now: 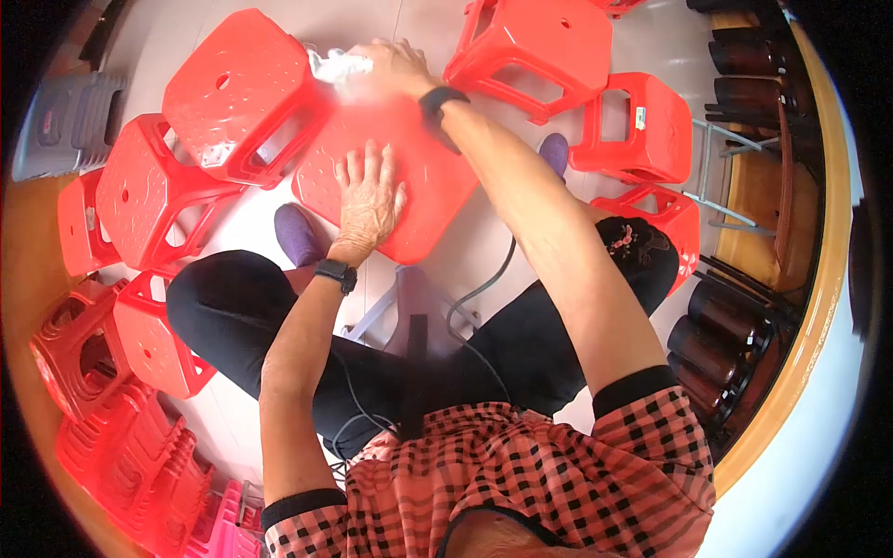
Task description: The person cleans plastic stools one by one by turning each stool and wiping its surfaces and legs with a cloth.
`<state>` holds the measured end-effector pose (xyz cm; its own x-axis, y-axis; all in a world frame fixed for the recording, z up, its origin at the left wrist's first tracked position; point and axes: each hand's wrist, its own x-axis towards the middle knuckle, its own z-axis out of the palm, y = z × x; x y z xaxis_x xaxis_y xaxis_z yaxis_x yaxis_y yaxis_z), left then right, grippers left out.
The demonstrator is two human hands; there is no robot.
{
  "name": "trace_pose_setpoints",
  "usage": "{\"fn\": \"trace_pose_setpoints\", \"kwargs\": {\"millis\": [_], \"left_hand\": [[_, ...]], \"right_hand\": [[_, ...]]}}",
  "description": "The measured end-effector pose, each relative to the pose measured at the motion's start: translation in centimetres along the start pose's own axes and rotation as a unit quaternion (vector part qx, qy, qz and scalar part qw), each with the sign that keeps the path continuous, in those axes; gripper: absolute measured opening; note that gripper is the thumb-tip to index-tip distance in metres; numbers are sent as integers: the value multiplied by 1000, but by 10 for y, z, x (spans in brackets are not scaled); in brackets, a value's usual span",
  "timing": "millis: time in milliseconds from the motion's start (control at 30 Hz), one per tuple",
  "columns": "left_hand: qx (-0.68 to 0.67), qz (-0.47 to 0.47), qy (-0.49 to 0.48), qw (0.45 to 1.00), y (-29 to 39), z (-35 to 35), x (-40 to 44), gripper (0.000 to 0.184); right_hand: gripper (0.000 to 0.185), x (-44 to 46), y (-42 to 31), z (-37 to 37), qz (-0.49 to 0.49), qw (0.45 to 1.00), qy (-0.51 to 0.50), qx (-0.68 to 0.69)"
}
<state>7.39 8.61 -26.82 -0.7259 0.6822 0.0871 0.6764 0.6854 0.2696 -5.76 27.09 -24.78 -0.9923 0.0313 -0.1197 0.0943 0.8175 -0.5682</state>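
Observation:
A red plastic stool (pixel 433 200) stands between my knees with its top facing up. My left hand (pixel 369 203) lies flat on that top, fingers spread and pointing away from me. Past the stool's far edge, my right hand (pixel 393 71) grips a crumpled white cloth (pixel 339 67), which sticks out to the left of the fingers. The area under this hand is slightly blurred, so I cannot tell whether the cloth touches the stool. A dark band circles my right wrist, and a black watch (pixel 336 273) is on the left one.
More red stools surround me, including a tall one (pixel 228 88) at upper left and another (pixel 549 46) at upper right. Stacked red stools (pixel 130 465) stand at lower left. Grey stacked plastic (pixel 67 126) is at far left. Dark cylinders (pixel 730 312) line the right. A cable (pixel 484 293) runs across my lap.

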Motion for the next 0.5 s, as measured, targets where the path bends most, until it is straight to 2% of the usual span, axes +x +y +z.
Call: {"fn": "trace_pose_setpoints", "kwargs": {"millis": [67, 200, 233, 333, 367, 467, 500], "left_hand": [[-1, -3, 0, 1000, 0, -1, 1, 64], [-6, -16, -6, 1000, 2, 1, 1, 63], [-7, -18, -12, 1000, 3, -1, 1, 63], [-5, -6, -1, 1000, 2, 2, 1, 62], [-5, -5, 0, 1000, 2, 2, 1, 62], [-10, -2, 2, 1000, 2, 5, 0, 63], [-12, -3, -1, 1000, 2, 3, 0, 62]], "right_hand": [[62, 13, 17, -4, 69, 991, -51, 106], [58, -34, 64, -15, 188, 944, -7, 271], [53, -48, 76, -18, 234, 926, -44, 292], [53, -98, 112, -14, 237, 943, -13, 232], [49, -110, 143, 14, 160, 964, 113, 177], [47, -143, 132, 6, 257, 945, 119, 164], [44, -147, 145, 19, 255, 945, 141, 150]]}}
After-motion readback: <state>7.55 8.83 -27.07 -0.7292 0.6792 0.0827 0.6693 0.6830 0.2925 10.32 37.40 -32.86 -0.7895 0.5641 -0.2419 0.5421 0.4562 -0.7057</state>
